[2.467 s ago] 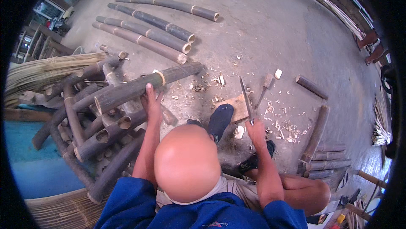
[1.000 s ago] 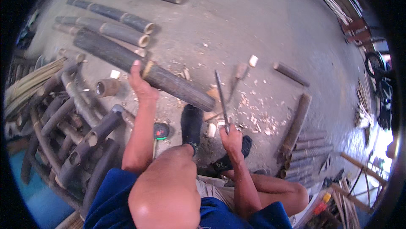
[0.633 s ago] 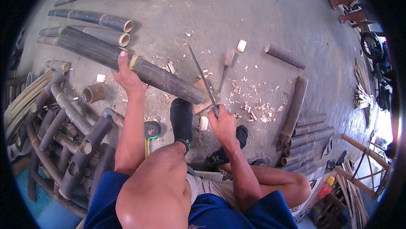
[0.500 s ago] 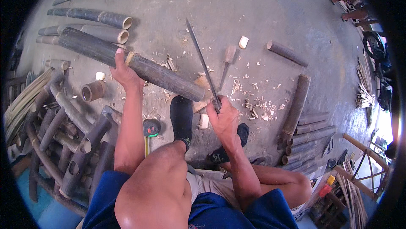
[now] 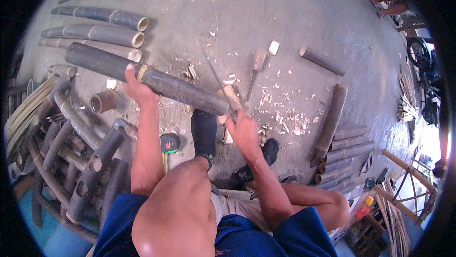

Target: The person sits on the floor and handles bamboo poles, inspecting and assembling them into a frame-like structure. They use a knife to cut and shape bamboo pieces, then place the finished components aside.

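My left hand [image 5: 141, 90] is wrapped round a dark bamboo pole [image 5: 183, 88] near its pale node ring, holding it slanted across in front of me. The pole's lower right end is beside my right hand [image 5: 244, 131], which is closed on a long-bladed knife [image 5: 214, 69]. Motion smears the blade, which points up and away near the pole's end; the handle is mostly hidden in my fist. A pale wood piece [image 5: 232, 96] shows right at that end, close to the blade. A chisel-like tool with a wooden handle [image 5: 259, 61] lies on the floor just beyond.
Wood shavings [image 5: 297, 126] litter the floor. Several bamboo poles [image 5: 114, 17] lie at far left, shorter lengths [image 5: 349, 150] at right. A bamboo frame heap [image 5: 80, 162] stands at left near a tape measure [image 5: 169, 143]. Another person's legs [image 5: 392, 3] show at far right.
My right hand has brought the knife slightly left, close to the pole's end, and its blade is now blurred. The pole's far left end has dipped a little; my left hand keeps its hold.
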`<state>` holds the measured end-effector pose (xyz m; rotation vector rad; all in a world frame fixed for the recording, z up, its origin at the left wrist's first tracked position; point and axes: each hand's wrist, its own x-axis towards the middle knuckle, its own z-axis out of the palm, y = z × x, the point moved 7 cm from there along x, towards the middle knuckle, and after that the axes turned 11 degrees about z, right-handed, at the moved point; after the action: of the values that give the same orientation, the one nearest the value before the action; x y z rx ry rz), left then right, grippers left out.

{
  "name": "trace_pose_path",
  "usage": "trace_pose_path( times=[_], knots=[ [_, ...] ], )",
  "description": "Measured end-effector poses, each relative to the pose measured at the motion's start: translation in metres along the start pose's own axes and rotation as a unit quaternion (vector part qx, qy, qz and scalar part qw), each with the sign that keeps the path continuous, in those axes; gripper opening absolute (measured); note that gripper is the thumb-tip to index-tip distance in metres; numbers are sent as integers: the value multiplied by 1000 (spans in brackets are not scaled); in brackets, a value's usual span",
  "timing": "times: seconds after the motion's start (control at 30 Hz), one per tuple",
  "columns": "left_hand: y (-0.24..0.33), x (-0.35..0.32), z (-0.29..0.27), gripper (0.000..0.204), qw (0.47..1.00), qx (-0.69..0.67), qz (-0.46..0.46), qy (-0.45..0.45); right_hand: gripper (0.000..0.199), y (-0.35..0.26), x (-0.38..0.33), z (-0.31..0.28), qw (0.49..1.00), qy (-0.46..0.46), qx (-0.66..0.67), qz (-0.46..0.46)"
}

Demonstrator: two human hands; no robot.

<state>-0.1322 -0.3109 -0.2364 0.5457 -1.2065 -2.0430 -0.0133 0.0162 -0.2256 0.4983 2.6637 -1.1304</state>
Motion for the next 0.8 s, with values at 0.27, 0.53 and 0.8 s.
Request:
trace_pose_path(
  times=[0.27, 0.53, 0.8],
  knots=[
    [5, -6, 4, 40, 1000, 9, 3, -10, 33, -5, -7, -6, 997, 35, 49, -46],
    [2, -4, 2, 40, 1000, -1, 1, -21, 31, 23, -1, 4, 993, -24, -104, 44],
    [17, -12, 10, 39, 999, -32, -18, -24, 30, 48, -5, 25, 990, -44, -124, 53]
  ],
)
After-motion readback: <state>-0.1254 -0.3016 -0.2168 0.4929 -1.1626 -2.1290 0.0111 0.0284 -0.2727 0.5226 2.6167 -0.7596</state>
